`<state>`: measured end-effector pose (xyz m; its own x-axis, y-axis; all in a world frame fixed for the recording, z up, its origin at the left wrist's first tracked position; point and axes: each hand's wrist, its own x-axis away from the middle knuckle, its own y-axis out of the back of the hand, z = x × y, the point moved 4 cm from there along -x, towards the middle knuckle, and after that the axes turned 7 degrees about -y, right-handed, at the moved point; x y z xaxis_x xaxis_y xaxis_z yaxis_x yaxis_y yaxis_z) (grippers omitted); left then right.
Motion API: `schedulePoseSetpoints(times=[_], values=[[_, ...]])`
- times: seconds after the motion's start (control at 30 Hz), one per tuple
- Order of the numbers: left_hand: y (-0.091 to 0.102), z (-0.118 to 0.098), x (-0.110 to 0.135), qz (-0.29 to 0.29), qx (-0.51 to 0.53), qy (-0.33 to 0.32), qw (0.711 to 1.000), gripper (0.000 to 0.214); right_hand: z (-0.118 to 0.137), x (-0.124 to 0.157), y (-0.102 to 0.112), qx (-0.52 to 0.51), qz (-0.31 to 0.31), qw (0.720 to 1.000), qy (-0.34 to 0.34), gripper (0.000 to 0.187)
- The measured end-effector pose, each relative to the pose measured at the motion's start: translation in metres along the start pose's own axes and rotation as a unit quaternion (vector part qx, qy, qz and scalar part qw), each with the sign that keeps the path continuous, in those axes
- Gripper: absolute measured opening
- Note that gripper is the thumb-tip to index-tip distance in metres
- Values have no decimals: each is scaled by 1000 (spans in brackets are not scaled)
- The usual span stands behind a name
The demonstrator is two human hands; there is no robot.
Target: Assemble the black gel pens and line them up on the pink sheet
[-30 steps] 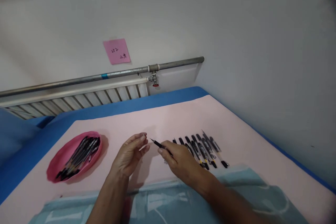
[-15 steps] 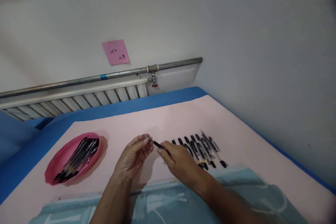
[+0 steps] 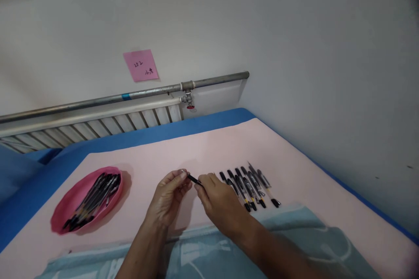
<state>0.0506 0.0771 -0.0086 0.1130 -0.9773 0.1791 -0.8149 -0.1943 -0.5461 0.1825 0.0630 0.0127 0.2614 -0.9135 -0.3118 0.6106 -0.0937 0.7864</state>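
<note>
A second ago the left hand [image 3: 170,198] hangs open, clear of the black pen [image 3: 194,179]. Now its thumb and forefinger are pinched onto the pen's near tip, and the two hands have drawn closer, so only a short stretch of barrel shows between them. The right hand [image 3: 219,202] has kept its grip throughout, fingers curled over the rear of the pen, which it hides. The whole scene also sits slightly further left in the frame than before.

At lower left, a pink oval dish [image 3: 73,194] holds a loose heap of black pens [image 3: 93,200], all lying roughly along the dish's length. Right of the hands, a row of pens [image 3: 250,185] lies side by side on the pink sheet [image 3: 203,148] (some show yellow near their lower ends).

The held pen is just above the sheet at centre frame. Its long axis runs from upper left to lower right, with the exposed end pointing upper left into the left fingertips. I cannot tell what the small pale bit at those fingertips is.

A light blue cloth [image 3: 294,231] covers the near edge. A pink sticky note [image 3: 140,65] hangs on the wall above a metal pipe [image 3: 131,94].
</note>
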Motion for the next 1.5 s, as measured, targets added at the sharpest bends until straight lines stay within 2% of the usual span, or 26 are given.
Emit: schedulePoseSetpoints(times=[0.13,0.23,0.37,0.5,0.6,0.7,0.83,1.0,1.17,1.33,1.5], values=[[-3,4,2,-2,17,-5,1000,16,2,2,1,77,-24,997,23,20],[-4,6,3,-4,27,-2,1000,14,2,2,3,62,-29,998,18,19],[-7,7,4,17,35,8,999,13,-1,-1,6,-76,-3,997,-24,15],[-12,8,6,51,44,17,998,13,-2,-3,6,-221,35,971,-87,13],[-13,7,6,49,46,7,998,13,-1,-4,4,-276,50,953,-112,11],[-12,5,7,36,38,1,999,15,-2,-3,6,-242,12,964,-111,7],[-10,4,6,25,33,-9,999,15,-2,-2,10,-147,-39,987,-53,5],[-8,5,4,24,27,-4,999,13,-2,-2,8,-129,-3,991,-41,11],[-6,3,4,4,31,-7,999,14,-1,-1,9,-106,-20,993,-53,1],[-6,2,3,16,35,-14,999,12,-1,-1,5,-117,10,992,-42,14],[-3,3,2,4,32,-11,999,14,-4,-1,4,-92,-2,994,-56,3]])
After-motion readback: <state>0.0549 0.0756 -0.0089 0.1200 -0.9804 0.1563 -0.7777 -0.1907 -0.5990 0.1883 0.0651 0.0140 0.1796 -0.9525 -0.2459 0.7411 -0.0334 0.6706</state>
